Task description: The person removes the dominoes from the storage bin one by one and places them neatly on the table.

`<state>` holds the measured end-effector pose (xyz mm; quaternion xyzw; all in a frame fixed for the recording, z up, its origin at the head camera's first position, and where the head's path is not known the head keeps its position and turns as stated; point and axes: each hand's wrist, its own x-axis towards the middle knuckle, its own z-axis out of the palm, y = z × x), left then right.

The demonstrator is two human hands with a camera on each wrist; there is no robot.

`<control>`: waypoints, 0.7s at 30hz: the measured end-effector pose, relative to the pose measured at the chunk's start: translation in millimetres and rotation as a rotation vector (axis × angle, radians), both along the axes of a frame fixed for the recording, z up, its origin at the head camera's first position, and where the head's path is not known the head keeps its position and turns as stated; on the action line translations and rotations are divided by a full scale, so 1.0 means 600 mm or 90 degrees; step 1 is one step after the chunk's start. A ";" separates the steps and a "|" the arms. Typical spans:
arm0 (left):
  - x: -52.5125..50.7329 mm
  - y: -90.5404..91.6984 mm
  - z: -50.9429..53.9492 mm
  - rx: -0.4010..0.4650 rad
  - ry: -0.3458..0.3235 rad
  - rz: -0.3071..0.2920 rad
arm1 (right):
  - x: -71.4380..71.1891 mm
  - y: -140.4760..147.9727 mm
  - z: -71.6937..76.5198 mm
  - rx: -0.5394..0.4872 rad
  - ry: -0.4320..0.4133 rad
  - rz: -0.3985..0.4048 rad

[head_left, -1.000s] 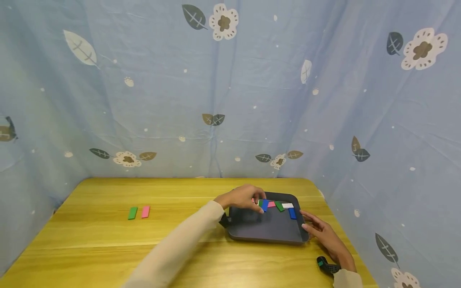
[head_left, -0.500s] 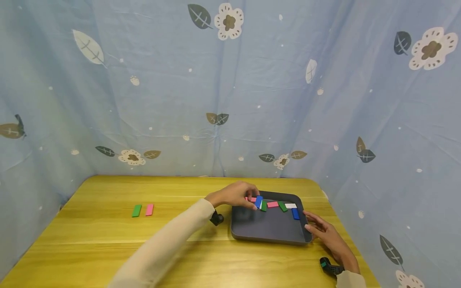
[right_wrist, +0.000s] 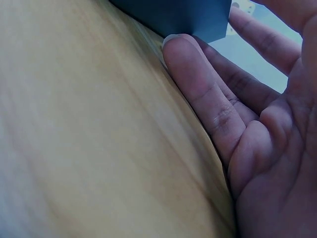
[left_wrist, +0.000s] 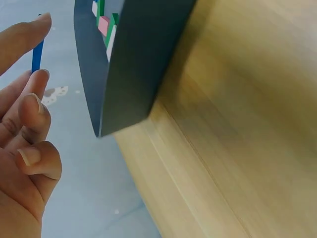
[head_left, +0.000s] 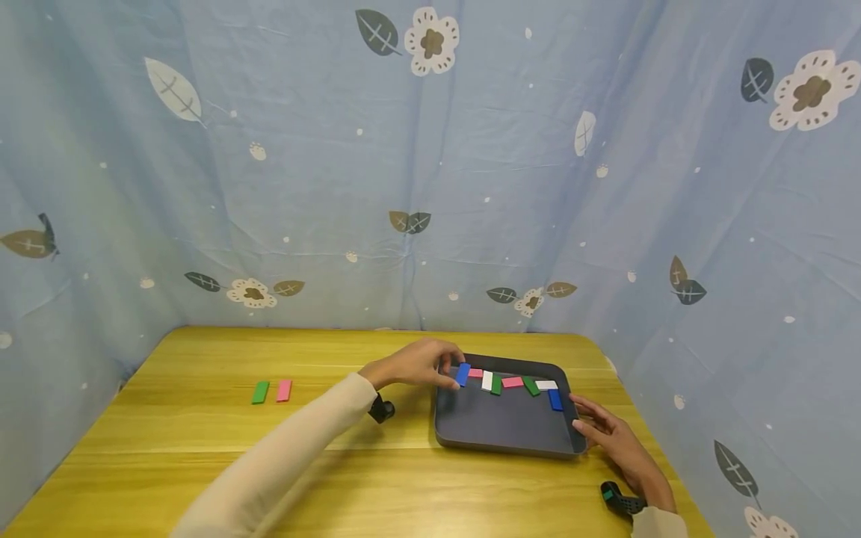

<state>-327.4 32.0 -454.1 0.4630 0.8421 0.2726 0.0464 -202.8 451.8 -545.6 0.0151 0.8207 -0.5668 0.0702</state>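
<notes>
In the head view my left hand (head_left: 420, 362) is over the left end of a dark grey tray (head_left: 471, 442). Its thumb and fingers pinch a blue domino-like tile (head_left: 463, 374), seen edge-on as a thin blue strip (left_wrist: 37, 57) in the left wrist view; the other fingers curl loosely. Along the tray's back lies a bent row of tiles: pink (head_left: 475, 373), white (head_left: 487, 380), green (head_left: 496, 384), then more pink, green and white, and a blue tile (head_left: 554, 400) at the right. My right hand (head_left: 608, 433) rests at the tray's right wall, fingers fairly straight.
On the wooden table (head_left: 222, 463), left of the tray, lie a green tile (head_left: 260, 392) and a pink tile (head_left: 284, 390). A blue patterned curtain (head_left: 323, 187) hangs behind the table and at both sides. Both wrists wear black straps with devices.
My left hand has moved left with the blue tile, from over the white and green tiles to the row's left end. The right hand stays at the tray. The head view has shifted slightly.
</notes>
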 end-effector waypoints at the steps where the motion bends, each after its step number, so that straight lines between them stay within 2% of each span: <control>1: 0.000 -0.005 0.000 0.000 0.001 0.003 | 0.000 0.000 0.000 0.003 -0.001 0.003; 11: 0.004 -0.055 -0.002 0.007 0.022 0.021 | 0.000 0.001 0.001 0.004 -0.002 0.001; 21: 0.009 -0.100 -0.016 0.028 0.028 0.041 | -0.002 0.000 -0.003 0.016 -0.010 -0.012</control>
